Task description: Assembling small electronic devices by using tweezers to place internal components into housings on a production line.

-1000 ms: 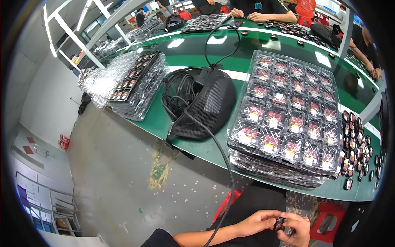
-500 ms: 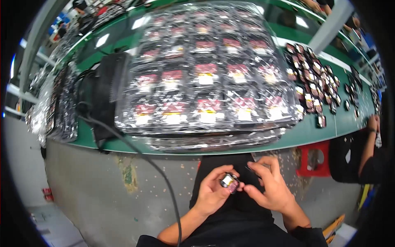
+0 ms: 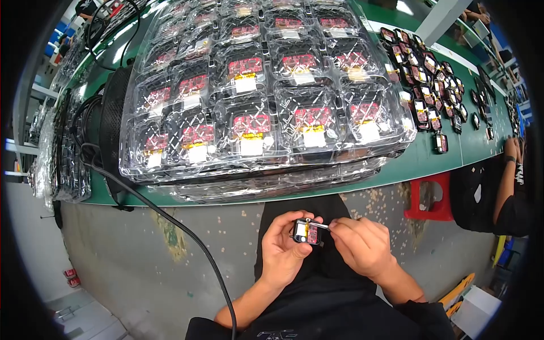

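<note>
My left hand is closed around a small black device housing, which I hold over my lap. Its open side faces up and shows a red circuit board, a white block and a yellow strip. Between the thumb and fingers of my right hand are slim metal tweezers. Their tip reaches the upper part of the housing, near the yellow strip; whether it grips anything there is too small to tell.
Stacked clear plastic trays with similar devices fill the green bench ahead. Loose devices lie in a heap to the right. A black cable hangs down at left. A person sits at right by a red stool.
My right hand has moved in, and the tweezers now reach the housing. The housing has turned in my left hand so its inside faces up squarely. The whole view has shifted slightly.
</note>
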Tool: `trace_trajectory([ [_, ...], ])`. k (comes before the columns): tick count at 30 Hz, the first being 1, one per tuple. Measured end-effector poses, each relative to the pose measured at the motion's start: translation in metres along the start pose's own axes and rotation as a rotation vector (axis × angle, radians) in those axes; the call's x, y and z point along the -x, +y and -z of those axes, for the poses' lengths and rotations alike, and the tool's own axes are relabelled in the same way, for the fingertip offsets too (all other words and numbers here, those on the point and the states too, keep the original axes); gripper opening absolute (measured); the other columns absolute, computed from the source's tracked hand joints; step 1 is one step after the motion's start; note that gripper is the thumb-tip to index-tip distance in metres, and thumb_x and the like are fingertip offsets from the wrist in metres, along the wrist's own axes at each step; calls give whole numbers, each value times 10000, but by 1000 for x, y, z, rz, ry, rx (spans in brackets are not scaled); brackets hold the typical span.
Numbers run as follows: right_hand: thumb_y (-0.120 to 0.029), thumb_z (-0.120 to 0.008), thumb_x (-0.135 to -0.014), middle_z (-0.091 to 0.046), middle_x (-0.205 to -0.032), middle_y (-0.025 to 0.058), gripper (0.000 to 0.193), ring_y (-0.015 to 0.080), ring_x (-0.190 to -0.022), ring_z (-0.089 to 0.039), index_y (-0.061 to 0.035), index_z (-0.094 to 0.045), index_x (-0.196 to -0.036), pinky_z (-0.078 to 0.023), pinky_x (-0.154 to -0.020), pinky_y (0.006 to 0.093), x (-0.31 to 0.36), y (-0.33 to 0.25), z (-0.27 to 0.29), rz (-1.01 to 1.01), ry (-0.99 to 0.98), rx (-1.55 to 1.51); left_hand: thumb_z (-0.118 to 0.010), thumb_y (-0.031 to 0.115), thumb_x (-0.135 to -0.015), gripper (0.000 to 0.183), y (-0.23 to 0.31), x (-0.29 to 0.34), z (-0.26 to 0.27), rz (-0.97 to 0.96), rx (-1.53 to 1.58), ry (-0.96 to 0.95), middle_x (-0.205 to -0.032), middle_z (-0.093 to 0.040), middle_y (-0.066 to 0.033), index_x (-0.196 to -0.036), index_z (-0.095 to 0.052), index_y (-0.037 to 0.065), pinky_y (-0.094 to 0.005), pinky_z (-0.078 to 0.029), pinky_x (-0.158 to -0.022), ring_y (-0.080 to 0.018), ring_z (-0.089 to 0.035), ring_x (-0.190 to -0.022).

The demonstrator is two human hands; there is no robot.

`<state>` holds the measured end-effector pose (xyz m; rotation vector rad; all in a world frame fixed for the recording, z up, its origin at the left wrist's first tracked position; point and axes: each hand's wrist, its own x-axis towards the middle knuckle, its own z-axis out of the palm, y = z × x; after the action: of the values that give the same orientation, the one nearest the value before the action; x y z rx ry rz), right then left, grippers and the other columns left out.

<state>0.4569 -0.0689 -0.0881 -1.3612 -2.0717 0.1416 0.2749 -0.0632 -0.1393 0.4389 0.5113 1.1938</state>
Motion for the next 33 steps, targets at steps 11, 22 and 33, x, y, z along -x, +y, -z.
trace_trajectory([
  [11, 7, -754, -715, -720, -902, 62, 281, 159, -571, -580, -30, -712, -990, -467, -496, 283, 2, 2, -7, -51, 14, -83, -827, 55, -817, 592, -1, -1, 1, 25, 10, 2, -1331, -586, -175, -1324, -526, 2, -407, -498, -1072, -305, -600, -1245],
  [22, 27, -741, -743, -734, -915, 92, 273, 211, -596, -647, -16, -684, -1007, -505, -518, 314, 6, 1, -9, -109, 4, -125, -835, 57, -816, 605, 3, 1, -6, 27, -102, 10, -1344, -578, -177, -1329, -521, -11, -399, -501, -1064, -295, -597, -1244],
  [33, 36, -737, -805, -739, -888, 108, 210, 242, -640, -688, -8, -672, -1000, -537, -555, 328, 9, 3, -16, -225, 38, -321, -826, 34, -822, 575, 3, -3, -4, 9, -175, 15, -1406, -492, -161, -1322, -546, -12, -403, -504, -1058, -299, -595, -1236],
])
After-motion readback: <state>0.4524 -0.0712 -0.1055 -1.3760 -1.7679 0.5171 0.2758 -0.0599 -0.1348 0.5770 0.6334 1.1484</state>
